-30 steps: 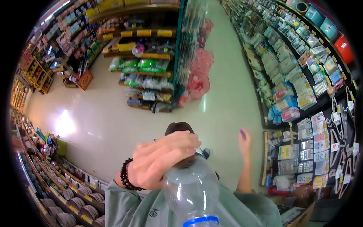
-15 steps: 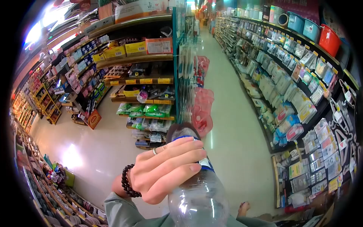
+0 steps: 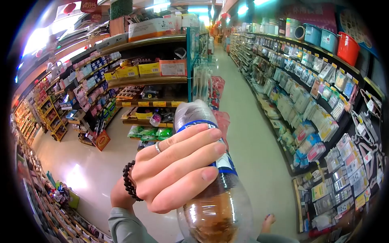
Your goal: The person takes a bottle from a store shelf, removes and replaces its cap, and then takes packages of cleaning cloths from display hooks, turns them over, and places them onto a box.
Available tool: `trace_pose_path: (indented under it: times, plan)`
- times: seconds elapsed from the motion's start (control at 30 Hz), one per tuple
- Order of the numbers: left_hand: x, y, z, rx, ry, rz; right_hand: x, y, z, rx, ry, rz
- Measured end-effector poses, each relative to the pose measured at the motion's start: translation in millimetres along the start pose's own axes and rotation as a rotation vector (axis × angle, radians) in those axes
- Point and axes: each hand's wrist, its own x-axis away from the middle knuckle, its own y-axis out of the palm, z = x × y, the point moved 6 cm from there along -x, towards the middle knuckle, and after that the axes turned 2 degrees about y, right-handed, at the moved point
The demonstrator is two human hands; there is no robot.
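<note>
A clear plastic bottle (image 3: 210, 206) with a blue-and-white label rises close to the camera, its base pointing away from me. Brown liquid shows in its near part; the mouth end is out of view below. My left hand (image 3: 178, 166) wraps around the bottle at the label, fingers across the top and thumb hidden. It wears a ring and a dark bead bracelet (image 3: 129, 181). Low on the right, my right hand (image 3: 267, 222) hangs down beside my body, small and partly seen. Its fingers look curled; whatever they may hold is too small to name.
Ahead stands a shelf unit (image 3: 150, 81) with yellow boxes and packets. A long rack of hanging packaged goods (image 3: 296, 89) runs down the right, with buckets (image 3: 347, 48) on top. A shiny floor aisle (image 3: 243, 129) lies between them. More shelves line the left.
The bottle has shifted and tilted, and brown liquid now shows in its near part, which looked clear before. My left hand has moved slightly left, still holding it. The shelves sit lower in view.
</note>
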Motion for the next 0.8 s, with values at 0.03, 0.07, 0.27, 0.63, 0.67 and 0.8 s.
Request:
trace_pose_path:
  times: [0.03,0.07,0.27,0.63,0.67,0.8]
  plan:
    - [-2,-1,-1,-0.004,0.011,-0.003,-3,6,0,-0.01,-0.001,0.012]
    - [-4,-2,-3,-0.007,0.021,-0.006,-6,10,-1,-0.02,-0.002,0.026]
    - [-20,-1,-7,-0.026,0.066,0.016,-24,58,-11,-0.068,-0.047,-0.164]
    - [-40,-5,-11,-0.073,0.101,0.018,19,56,-22,-0.064,0.044,-0.044]
    - [-42,-6,-10,-0.078,0.096,0.013,19,54,-20,-0.049,0.047,-0.04]
    - [-45,-8,-9,-0.082,0.077,-0.016,11,50,-17,-0.025,0.039,-0.016]
